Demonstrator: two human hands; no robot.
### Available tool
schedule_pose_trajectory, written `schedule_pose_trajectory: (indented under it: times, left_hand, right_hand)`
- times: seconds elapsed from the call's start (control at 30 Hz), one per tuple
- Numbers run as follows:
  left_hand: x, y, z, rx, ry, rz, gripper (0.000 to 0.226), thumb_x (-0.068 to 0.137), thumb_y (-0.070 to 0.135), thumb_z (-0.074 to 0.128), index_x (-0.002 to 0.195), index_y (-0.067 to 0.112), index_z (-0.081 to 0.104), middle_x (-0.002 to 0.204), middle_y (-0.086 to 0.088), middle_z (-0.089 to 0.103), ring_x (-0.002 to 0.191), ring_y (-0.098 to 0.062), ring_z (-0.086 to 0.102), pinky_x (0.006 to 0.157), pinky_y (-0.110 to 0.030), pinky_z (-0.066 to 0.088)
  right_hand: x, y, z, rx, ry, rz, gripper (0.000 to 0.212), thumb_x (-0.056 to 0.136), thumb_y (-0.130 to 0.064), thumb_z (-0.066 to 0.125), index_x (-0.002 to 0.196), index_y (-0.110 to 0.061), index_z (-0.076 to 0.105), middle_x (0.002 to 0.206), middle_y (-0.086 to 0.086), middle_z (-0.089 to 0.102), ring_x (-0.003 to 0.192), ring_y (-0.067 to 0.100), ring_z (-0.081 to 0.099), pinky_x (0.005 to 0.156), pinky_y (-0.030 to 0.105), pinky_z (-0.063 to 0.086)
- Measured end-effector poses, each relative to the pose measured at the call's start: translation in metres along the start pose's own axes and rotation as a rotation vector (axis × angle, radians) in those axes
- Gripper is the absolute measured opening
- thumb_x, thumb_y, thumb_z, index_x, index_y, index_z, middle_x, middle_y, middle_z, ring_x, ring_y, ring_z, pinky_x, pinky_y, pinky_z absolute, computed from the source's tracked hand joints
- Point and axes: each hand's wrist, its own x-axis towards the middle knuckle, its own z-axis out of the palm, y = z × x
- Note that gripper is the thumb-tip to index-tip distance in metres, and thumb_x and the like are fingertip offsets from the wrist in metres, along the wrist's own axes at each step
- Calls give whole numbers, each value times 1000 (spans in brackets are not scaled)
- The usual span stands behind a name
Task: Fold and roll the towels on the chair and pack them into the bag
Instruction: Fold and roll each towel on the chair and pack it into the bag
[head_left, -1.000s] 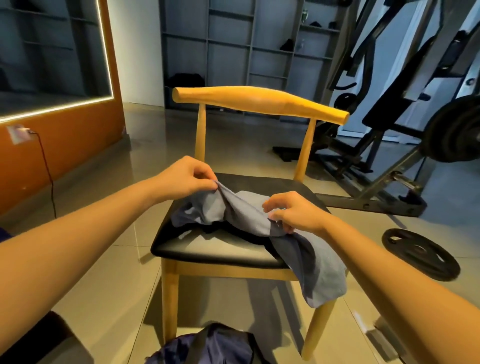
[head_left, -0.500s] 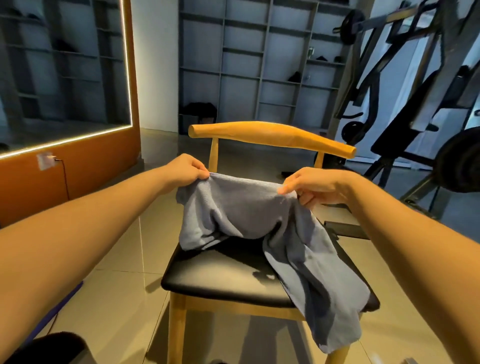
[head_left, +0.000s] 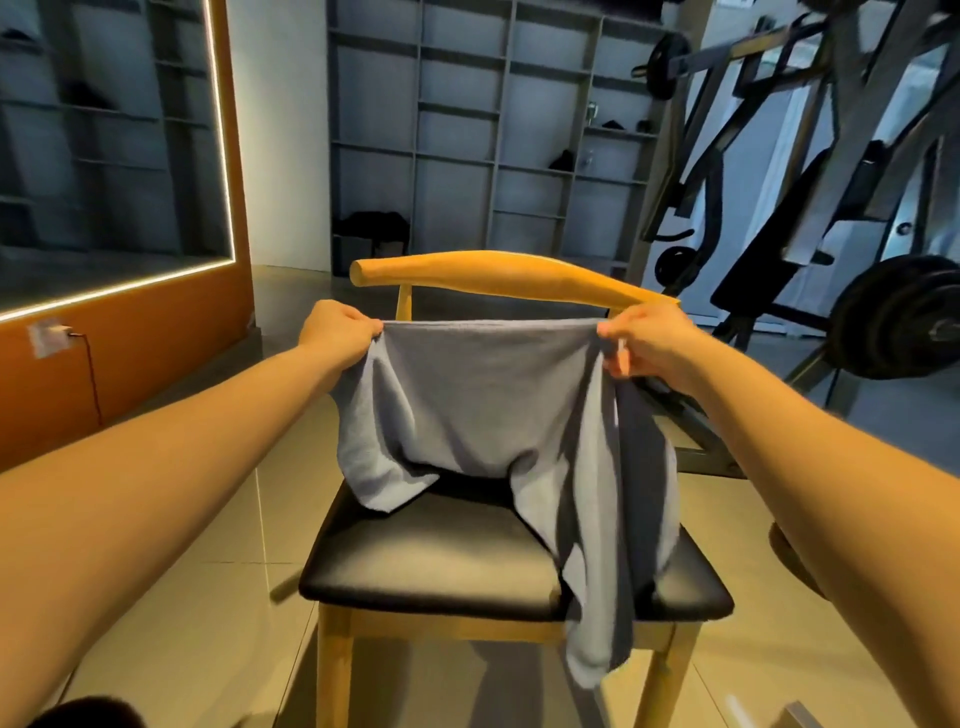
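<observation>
I see the left hand (head_left: 337, 332) and the right hand (head_left: 649, 343) each pinching the upper edge of the grey-blue towel (head_left: 488, 395), 1 hand at each end. This edge therefore runs tight and level from left to right, just in front of the back rail of the wooden chair (head_left: 509, 275). The 2 hands are at the same height and about equally far from me. The cloth hangs down from them. Its left part is short, and the bunched end rests on the black seat (head_left: 441, 561). Its right part is longer, twisted, and falls past the front edge of the seat. I judge the fold should start from the right side, because the long tail hangs under the right hand. The bag is not in view.
</observation>
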Motion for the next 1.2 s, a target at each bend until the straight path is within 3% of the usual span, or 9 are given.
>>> schedule_pose_trajectory:
  times: [0.1,0.23,0.4,0.47,0.57,0.7,0.83,0.97,1.2]
  left_hand:
    - [-4,14,3,-67,120,112,21,99,27,62,92,12,75,90,-11,71,91,-31,67,83,-43,58]
    - [-28,14,18,-137,157,162,23,101,23,60,80,21,68,79,0,64,82,-22,63,78,-36,53]
    - [-60,-31,55,-42,-24,78,17,98,19,63,89,16,77,92,-3,72,87,-23,65,79,-34,52]
    - [-69,-50,63,33,-163,1,12,93,12,69,100,13,78,101,-10,74,96,-30,68,85,-37,55]
    - [-84,-68,64,82,-387,-3,41,85,3,75,124,7,66,100,-15,75,97,-32,71,93,-42,56]
    - [-107,-84,55,377,-473,211,35,82,31,82,114,20,71,98,6,74,94,-15,69,91,-37,55]
    - [-130,-96,47,643,-515,435,41,78,63,75,106,33,73,106,18,67,97,-7,62,85,-35,56]
    - [-135,-104,42,806,-421,587,21,90,40,71,109,31,69,106,10,69,95,-16,63,78,-33,52]
    - [-127,-106,28,356,-324,309,10,92,21,72,84,24,77,79,11,73,75,-5,67,68,-16,47]
  right_hand:
    - [-2,-35,4,-51,225,-273,16,93,-16,69,80,-6,68,78,18,72,65,27,74,71,47,64]
    - [-53,0,41,-461,247,-512,22,91,-21,66,73,-9,70,65,8,67,68,30,66,66,46,57]
    - [-108,101,95,-633,-494,-233,15,95,-18,67,100,-9,77,88,10,76,78,27,73,74,46,62]
    - [-114,121,94,-563,-615,-177,17,98,-13,61,108,-7,74,95,11,76,77,24,75,66,36,63]
    - [-98,128,67,-430,-358,-151,15,96,-6,58,97,-10,73,89,7,74,65,15,73,50,21,52]
    - [-54,145,24,-461,-61,-101,18,92,-5,58,89,-12,74,84,7,75,68,17,73,58,33,59]
    - [-11,162,18,-614,-46,-65,20,95,-11,57,99,-9,76,94,4,69,92,25,65,78,36,52]
    - [10,170,35,-604,-94,125,26,97,-16,55,75,-4,54,79,12,56,69,26,52,57,32,38]
    - [18,181,45,-341,2,379,25,98,-18,58,79,-3,51,80,15,55,75,31,52,68,38,42]
